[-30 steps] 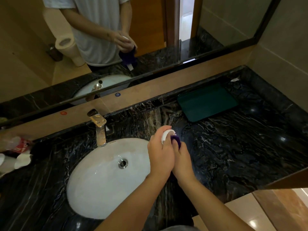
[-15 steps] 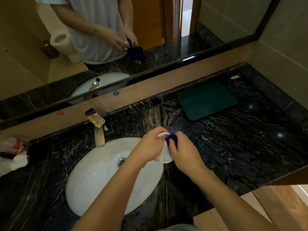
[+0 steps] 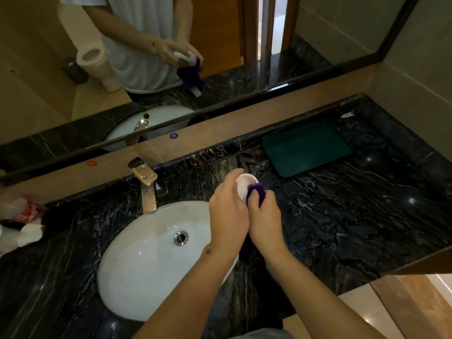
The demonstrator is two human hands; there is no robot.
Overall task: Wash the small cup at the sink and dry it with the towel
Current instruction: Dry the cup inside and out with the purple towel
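My left hand point(image 3: 227, 216) grips a small white cup point(image 3: 244, 185) above the right rim of the white oval sink point(image 3: 146, 260). My right hand point(image 3: 265, 217) holds a purple towel point(image 3: 256, 193) and presses a fold of it into the cup's mouth. The rest of the towel hangs down between my wrists. Most of the cup is hidden behind my left fingers. The mirror shows both hands with the cup and the towel dangling.
A metal faucet point(image 3: 146, 187) stands behind the sink. A dark green tray point(image 3: 308, 149) lies on the black marble counter point(image 3: 354, 216) at the back right. Bottles, a red packet and white tissue point(image 3: 27, 223) crowd the far left edge.
My hands have drawn closer together and shifted slightly right over the sink's rim. The cup has turned, its mouth now facing up and away, with the towel still working inside it.
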